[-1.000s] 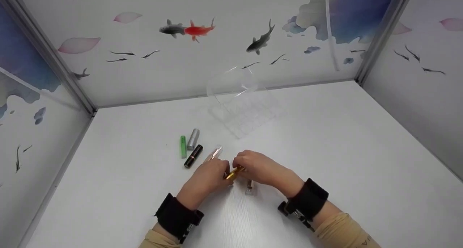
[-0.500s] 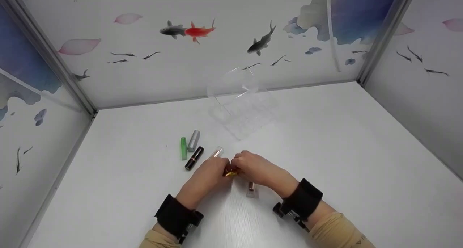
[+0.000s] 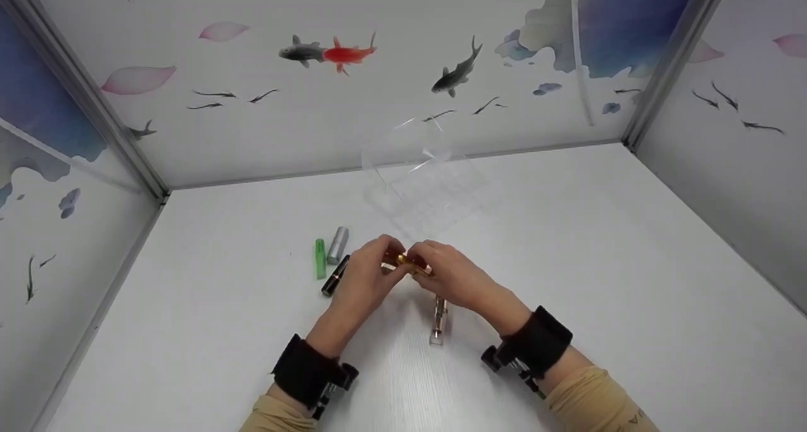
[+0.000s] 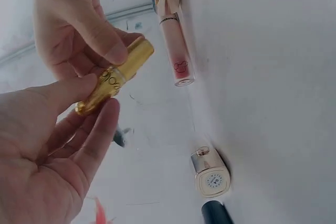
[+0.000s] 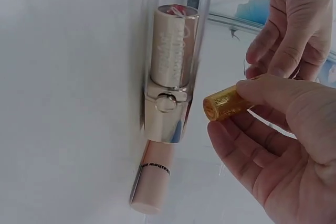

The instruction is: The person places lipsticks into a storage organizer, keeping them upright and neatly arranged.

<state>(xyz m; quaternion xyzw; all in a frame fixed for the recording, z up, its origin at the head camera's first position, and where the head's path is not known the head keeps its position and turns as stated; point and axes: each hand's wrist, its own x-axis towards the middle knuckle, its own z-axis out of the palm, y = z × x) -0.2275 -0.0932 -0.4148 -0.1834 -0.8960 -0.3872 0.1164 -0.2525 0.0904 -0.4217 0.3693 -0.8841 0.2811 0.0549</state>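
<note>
A shiny gold lipstick tube (image 3: pixel 403 259) is raised between both hands. My left hand (image 3: pixel 365 271) pinches one end between thumb and fingers; my right hand (image 3: pixel 451 273) grips the other. A seam shows midway along the gold lipstick (image 4: pixel 114 80) in the left wrist view. On the table below the right hand lies a rose-gold lipstick with a clear cap (image 5: pixel 170 56). End to end with it is a pink lip gloss tube (image 4: pixel 176 48). A squarish rose-gold lipstick (image 4: pixel 211 174) lies near the left hand, hidden behind that hand in the head view.
Left of the hands lie a green tube (image 3: pixel 320 258), a silver tube (image 3: pixel 338 245) and a black lipstick (image 3: pixel 333 279), partly covered by the left hand. A clear plastic organizer (image 3: pixel 435 195) stands farther back, near the printed rear wall (image 3: pixel 252 129).
Both hands have moved away from me with the gold lipstick. More of the clear-capped lipstick under the right hand shows; the left hand now covers the squarish lipstick and part of the black one.
</note>
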